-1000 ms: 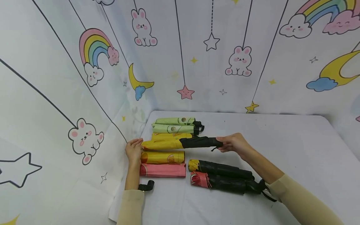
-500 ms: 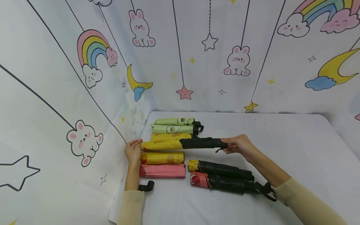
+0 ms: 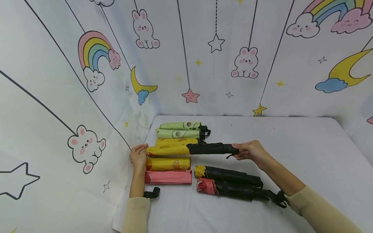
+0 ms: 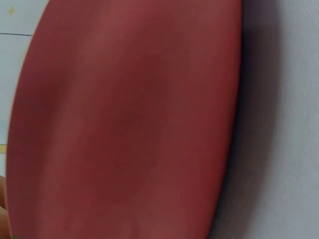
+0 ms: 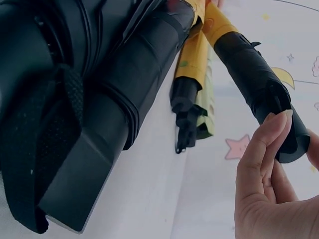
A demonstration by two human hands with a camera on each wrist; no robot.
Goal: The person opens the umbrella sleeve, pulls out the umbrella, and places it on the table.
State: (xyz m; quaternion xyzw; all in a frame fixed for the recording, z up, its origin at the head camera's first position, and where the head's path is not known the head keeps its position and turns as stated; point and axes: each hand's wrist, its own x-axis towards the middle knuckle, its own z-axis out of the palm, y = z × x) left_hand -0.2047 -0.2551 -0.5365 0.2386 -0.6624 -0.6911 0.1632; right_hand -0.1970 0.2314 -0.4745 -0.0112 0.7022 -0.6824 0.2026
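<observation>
A folded black umbrella (image 3: 212, 148) spans the space between the two hands, its left part inside a yellow fabric sleeve (image 3: 169, 150). The right hand (image 3: 252, 151) grips the umbrella's black end; the right wrist view shows its fingers and thumb around that end (image 5: 291, 147). At the far left, the left hand (image 3: 138, 157) pinches the sleeve's tip. Below lie a yellow sleeve (image 3: 169, 164) and a pink sleeve (image 3: 169, 177), which fills most of the left wrist view as a red surface (image 4: 124, 124). The left fingers are nearly all outside that view.
To the right lie two bare folded umbrellas, one with a yellow tip (image 3: 233, 175) and one with a pink tip (image 3: 236, 190). Two green sleeved umbrellas (image 3: 179, 134) and a yellow one (image 3: 176, 141) lie behind. A printed cloth wall (image 3: 116, 106) borders the left side.
The right hand has moved right, and more of the black umbrella shows beyond the yellow sleeve. The left hand has stayed in place at the sleeve's tip.
</observation>
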